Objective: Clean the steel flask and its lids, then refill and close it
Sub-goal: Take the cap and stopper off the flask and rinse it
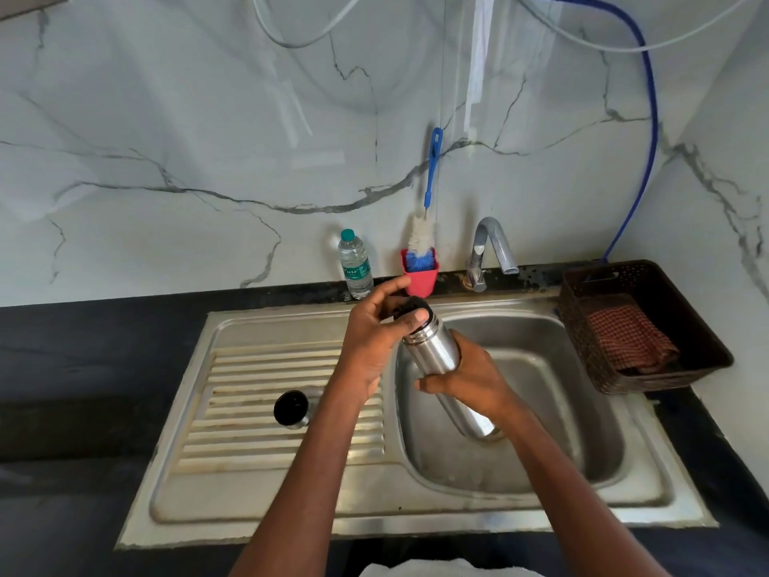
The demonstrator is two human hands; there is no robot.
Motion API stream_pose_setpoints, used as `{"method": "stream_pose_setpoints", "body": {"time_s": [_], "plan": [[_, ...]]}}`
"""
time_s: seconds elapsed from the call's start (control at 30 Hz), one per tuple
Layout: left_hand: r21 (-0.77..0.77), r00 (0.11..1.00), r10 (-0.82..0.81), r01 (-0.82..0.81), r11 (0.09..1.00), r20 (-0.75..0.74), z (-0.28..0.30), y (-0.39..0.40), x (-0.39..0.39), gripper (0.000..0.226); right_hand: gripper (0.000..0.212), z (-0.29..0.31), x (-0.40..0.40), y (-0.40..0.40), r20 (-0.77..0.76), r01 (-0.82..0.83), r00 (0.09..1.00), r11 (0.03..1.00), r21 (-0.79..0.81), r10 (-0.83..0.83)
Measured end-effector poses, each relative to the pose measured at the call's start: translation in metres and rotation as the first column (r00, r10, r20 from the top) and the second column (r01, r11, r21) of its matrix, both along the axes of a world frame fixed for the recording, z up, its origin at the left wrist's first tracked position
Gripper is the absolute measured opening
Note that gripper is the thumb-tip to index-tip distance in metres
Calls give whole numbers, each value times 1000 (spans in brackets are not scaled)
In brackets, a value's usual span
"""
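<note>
Wrapped around the middle of the tall cylindrical polished steel flask (pixel 437 360), my right hand (pixel 474 381) holds it tilted over the sink bowl, mouth end up and away from me, base low toward the bottom of the basin. My left hand (pixel 374 339) curls over the mouth end, thumb and fingers pinching the round black inner stopper lid (pixel 410 308) that sits in the neck. I judge this to be the opening step: one lid is already off, since the steel outer cap with a dark inside (pixel 292 409) lies on the ribbed drainboard to my left, well apart from the flask. Whether the stopper is turning loose or tight I cannot tell. The next move calls for a firm hold on the body while the left fingers twist, then setting the stopper beside the cap. Behind the stainless steel sink (pixel 541 464) stand a red plastic cup (pixel 420 281) holding a blue-handled white bottle brush (pixel 428 193), a clear plastic water bottle with a teal cap (pixel 355 264), and the curved chrome tap (pixel 493 247). A dark woven plastic basket (pixel 707 360) with a red checked cloth (pixel 624 335) sits to the right.
</note>
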State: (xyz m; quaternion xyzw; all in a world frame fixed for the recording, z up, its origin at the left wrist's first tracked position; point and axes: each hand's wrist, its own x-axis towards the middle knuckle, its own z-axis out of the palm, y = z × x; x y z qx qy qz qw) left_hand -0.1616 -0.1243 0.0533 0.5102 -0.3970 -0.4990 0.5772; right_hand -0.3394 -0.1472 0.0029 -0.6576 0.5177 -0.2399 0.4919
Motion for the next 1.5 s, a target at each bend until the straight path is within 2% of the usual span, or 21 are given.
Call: {"method": "stream_pose_setpoints", "body": {"time_s": [0.1, 0.17, 0.23, 0.3, 0.4, 0.5, 0.6, 0.67, 0.73, 0.8, 0.93, 1.0, 1.07, 1.13, 1.23, 1.4, 1.5], "plan": [[16, 998, 39, -40, 999, 57, -1, -5, -10, 48, 66, 2, 0, -1, -9, -5, 1000, 1000, -13, 5], [17, 996, -46, 44, 999, 80, -2, -4, -10, 56, 67, 2, 0, -2, 7, 2, 1000, 1000, 0, -2], [-7, 988, -157, 157, 988, 8, -5, -4, -6, 57, 71, 0, -2, -3, 19, 10, 1000, 1000, 5, -10], [-40, 980, -199, 198, 979, -20, -8, -2, -3, 61, 73, -2, -3, -4, 21, 17, 1000, 1000, 3, -17], [-10, 994, -42, 43, 999, 96, -7, -2, -11, 53, 72, -1, -2, -4, 4, 7, 1000, 1000, -2, -7], [1, 995, 51, -51, 999, 85, -6, -4, -18, 54, 69, 0, 2, -3, 5, 3, 1000, 1000, -7, -3], [-7, 995, -76, 77, 997, 66, -3, -2, -11, 65, 68, 3, 4, -3, 15, 18, 1000, 1000, -14, -18], [-34, 986, -165, 165, 986, 3, -4, 0, 0, 70, 69, 3, 3, -3, 16, 23, 1000, 1000, -16, -23], [-52, 982, -186, 183, 982, -43, -3, 2, 8, 77, 70, 3, 4, -2, 12, 32, 999, 999, -22, -32], [-60, 992, -128, 127, 990, -3, -1, 4, 9, 76, 70, 4, 5, -1, 0, 40, 999, 999, -35, -40], [-82, 990, 71, -61, 995, 123, 2, 3, -4, 60, 68, 6, 9, 0, -24, 33, 999, 998, -59, -34], [-86, 978, 85, -70, 994, 192, 3, 3, -7, 61, 68, 7, 10, 0, -25, 21, 999, 998, -61, -22], [-54, 973, -2, 15, 998, 232, 8, 5, -4, 70, 70, 8, 10, -1, -13, 19, 1000, 998, -56, -20], [-38, 972, -110, 121, 992, 205, 9, 6, 2, 69, 71, 9, 9, -2, -8, 18, 1000, 998, -52, -19], [-56, 966, -157, 171, 984, 205, 8, 5, 9, 68, 71, 8, 9, -5, -18, 12, 1000, 998, -54, -13], [-96, 968, -71, 96, 991, 240, 6, 1, 10, 51, 70, 8, 8, -7, -25, 12, 1000, 998, -62, -14], [-117, 961, 89, -60, 991, 260, 3, -4, 6, 40, 66, 11, 9, -5, -64, -27, 998, 995, -93, 21]]}}
